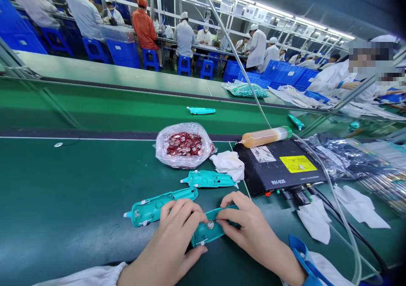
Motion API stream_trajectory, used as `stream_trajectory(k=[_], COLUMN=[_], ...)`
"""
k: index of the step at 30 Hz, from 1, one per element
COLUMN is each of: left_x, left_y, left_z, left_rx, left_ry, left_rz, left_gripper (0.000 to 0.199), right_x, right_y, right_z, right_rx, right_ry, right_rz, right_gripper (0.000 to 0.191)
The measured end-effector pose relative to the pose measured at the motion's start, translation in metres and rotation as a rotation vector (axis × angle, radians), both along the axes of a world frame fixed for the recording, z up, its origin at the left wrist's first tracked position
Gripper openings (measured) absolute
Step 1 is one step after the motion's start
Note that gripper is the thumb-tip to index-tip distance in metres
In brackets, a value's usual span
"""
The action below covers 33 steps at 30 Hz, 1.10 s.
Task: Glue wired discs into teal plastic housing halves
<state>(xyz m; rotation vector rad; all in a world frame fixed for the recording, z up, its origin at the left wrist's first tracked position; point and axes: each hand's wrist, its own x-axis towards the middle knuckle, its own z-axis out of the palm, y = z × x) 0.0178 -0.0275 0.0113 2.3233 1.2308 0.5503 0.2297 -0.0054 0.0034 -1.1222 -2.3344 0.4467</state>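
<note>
A teal plastic shell half [207,235] lies open side up on the bench, with a small round metal disc [209,224] inside it. My left hand [179,235] grips the shell's left end, thumb along the near edge and fingers over the far edge. At its right part, my right hand [245,218] pinches thumb and forefinger together; whatever sits between those fingertips is hidden. Two more teal shells rest just beyond: one [158,207] left of my left hand, another [209,179] farther back. Both show small white parts inside.
Behind the shells stands a plastic bag of red-wired discs [184,144], beside a crumpled white cloth [228,165]. A black box [279,167] carries an amber syringe tube [264,137]. Hoses and cables run down the right. Teal pieces lie on the green belt [127,112].
</note>
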Motion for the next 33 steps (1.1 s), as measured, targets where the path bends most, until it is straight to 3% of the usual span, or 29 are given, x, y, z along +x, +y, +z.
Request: stream_trajectory(k=[11,22,33], left_x=[0.001,0.001,0.004], left_y=[0.000,0.000,0.000], left_z=[0.005,0.001,-0.006], left_rx=[0.351,0.333,0.378], left_ry=[0.029,0.031,0.091], left_rz=[-0.019,-0.036,-0.015], left_gripper=[0.024,0.024,0.030], right_x=[-0.002,-0.003,-0.007], right_y=[-0.001,-0.005,-0.004], right_z=[-0.004,-0.003,-0.002], right_rx=[0.059,0.106,0.013], right_ry=[-0.009,-0.035,0.032], right_rz=[-0.021,-0.013,-0.003], right_gripper=[0.015,0.015,0.012])
